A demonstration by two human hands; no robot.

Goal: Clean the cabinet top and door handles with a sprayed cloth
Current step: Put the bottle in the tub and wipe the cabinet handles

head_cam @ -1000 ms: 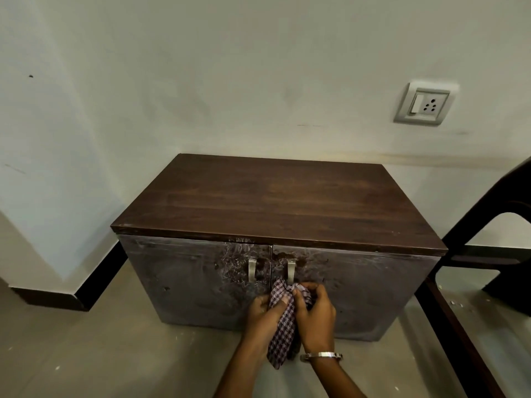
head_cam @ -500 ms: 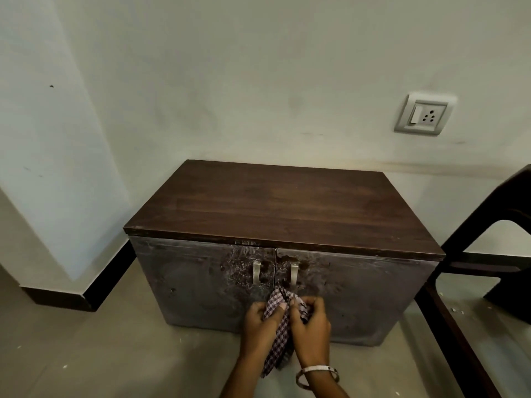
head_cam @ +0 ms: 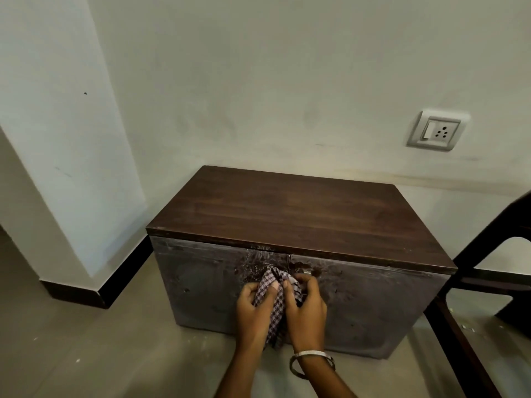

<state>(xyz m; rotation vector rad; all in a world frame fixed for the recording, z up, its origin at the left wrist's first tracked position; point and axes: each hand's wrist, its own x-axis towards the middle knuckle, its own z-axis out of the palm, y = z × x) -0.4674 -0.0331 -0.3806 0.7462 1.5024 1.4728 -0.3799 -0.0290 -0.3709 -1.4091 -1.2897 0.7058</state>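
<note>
A low cabinet with a dark wooden top [head_cam: 298,214] and two grey smeared doors [head_cam: 201,285] stands against the wall. A checked cloth [head_cam: 274,294] is bunched over the two handles at the middle of the doors. Both handles are mostly hidden; only the top of the right handle [head_cam: 307,272] peeks out. My left hand [head_cam: 254,310] grips the cloth on its left side. My right hand [head_cam: 306,308], with a metal bangle on the wrist, grips it on the right. The cloth's tail hangs down between my hands.
A dark chair frame [head_cam: 485,282] stands close to the cabinet's right side. A wall socket with a switch [head_cam: 436,130] sits above on the right. A wall pillar with black skirting [head_cam: 86,285] juts out on the left. Grey floor [head_cam: 115,354] lies in front.
My hands moved the cloth up from below the handles onto them, so the handles are now covered. The view shifted left and the cabinet sits further right in the frame.
</note>
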